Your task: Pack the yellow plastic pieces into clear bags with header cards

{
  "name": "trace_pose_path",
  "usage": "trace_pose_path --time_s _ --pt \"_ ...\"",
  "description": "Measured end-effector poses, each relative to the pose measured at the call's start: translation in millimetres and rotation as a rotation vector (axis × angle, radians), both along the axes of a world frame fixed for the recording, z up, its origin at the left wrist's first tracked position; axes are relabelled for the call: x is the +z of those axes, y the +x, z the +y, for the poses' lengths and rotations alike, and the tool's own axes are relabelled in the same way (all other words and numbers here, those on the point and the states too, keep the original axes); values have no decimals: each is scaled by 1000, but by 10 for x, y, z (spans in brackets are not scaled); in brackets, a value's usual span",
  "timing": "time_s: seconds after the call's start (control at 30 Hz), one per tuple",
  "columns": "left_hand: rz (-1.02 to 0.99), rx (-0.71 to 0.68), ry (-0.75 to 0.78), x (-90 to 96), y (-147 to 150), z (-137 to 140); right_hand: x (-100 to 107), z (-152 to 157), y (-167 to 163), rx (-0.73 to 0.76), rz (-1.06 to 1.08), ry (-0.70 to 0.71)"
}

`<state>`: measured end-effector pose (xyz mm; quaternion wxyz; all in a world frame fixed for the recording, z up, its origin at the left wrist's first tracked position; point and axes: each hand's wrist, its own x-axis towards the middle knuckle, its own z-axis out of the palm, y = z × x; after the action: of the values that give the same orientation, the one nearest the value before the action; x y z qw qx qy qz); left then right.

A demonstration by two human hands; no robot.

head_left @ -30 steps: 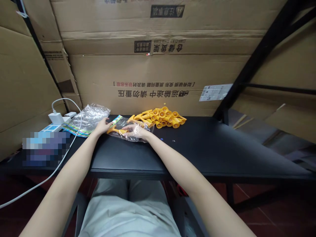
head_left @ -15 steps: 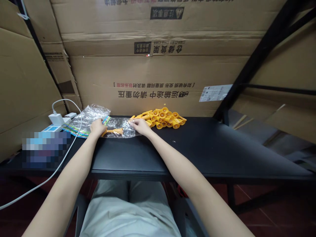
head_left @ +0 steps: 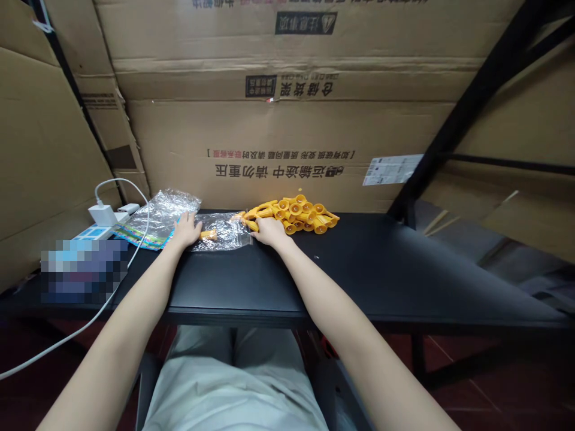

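My left hand (head_left: pixel 186 230) lies with fingers spread on a clear plastic bag (head_left: pixel 229 241), pressing it against the black table. Inside the bag, beside my left thumb, shows a yellow horn-shaped plastic piece (head_left: pixel 208 235), its other end covered by the hand. My right hand (head_left: pixel 272 230) is at the bag's right end, against the left side of a pile of similar yellow horn-shaped pieces (head_left: pixel 308 214). Its fingers are curled around the narrow end of one yellow piece (head_left: pixel 252 225); the fingertips are partly hidden.
More clear plastic bags (head_left: pixel 168 206) with a colourful printed strip lie at the back left. Nearby are a power strip (head_left: pixel 92 232), a white charger (head_left: pixel 102 215) with its cable, and a pixelated item (head_left: pixel 83 269). A cardboard wall (head_left: pixel 278 129) stands behind the table (head_left: pixel 359 275).
My left hand has gone from gripping the bag to lying spread on it, slightly right. My right hand has left the bag's edge and moved right to the yellow pieces.
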<state>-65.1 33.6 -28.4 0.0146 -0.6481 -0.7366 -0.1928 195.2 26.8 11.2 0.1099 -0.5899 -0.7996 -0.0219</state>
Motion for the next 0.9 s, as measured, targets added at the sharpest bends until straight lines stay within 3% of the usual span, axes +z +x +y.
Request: trace_pose_path --time_s 0.1,0.27,0.37,0.47,0.63,0.73,0.9 --pt "21 7 -38 -23 -12 24 26 -21 -3 -30 69 55" --pt "58 30 -68 -4 -8 25 124 28 60 -54 377 299" --pt "61 45 -77 -1 -3 23 231 73 138 -44 499 356" --pt "76 43 -76 -1 -3 20 342 75 255 -44 519 303" --pt "104 40 -78 -1 -11 25 439 -34 398 5 346 68" --pt "116 37 -83 -2 -13 33 440 -86 369 73 276 -40" --pt "137 -14 -92 0 -8 32 327 -48 223 135 403 -67"
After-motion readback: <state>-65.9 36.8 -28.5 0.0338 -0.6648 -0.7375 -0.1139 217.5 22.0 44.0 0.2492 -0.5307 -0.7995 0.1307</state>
